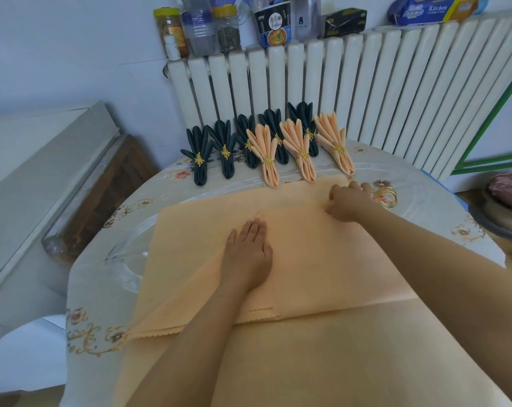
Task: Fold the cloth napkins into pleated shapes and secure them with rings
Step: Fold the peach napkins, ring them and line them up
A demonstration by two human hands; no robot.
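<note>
Peach napkin [322, 254] lies spread on the bench [96, 289], pinned under the flat, open left hand [250, 254] so it cannot slide while the right hand [348, 201] pinches its far fold, spare rings [387, 196] just beyond that grip.

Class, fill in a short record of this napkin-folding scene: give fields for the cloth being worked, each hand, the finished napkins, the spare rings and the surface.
cloth in work: peach cloth napkin spread flat, partly folded over itself
left hand: left hand rests flat on the napkin, fingers straight
right hand: right hand pinches the napkin's fold near its far right corner
finished dark: five dark green pleated napkins with gold rings
finished peach: three peach pleated napkins with gold rings
spare rings: loose gold napkin rings just right of the right hand
surface: round table with floral cover
</note>
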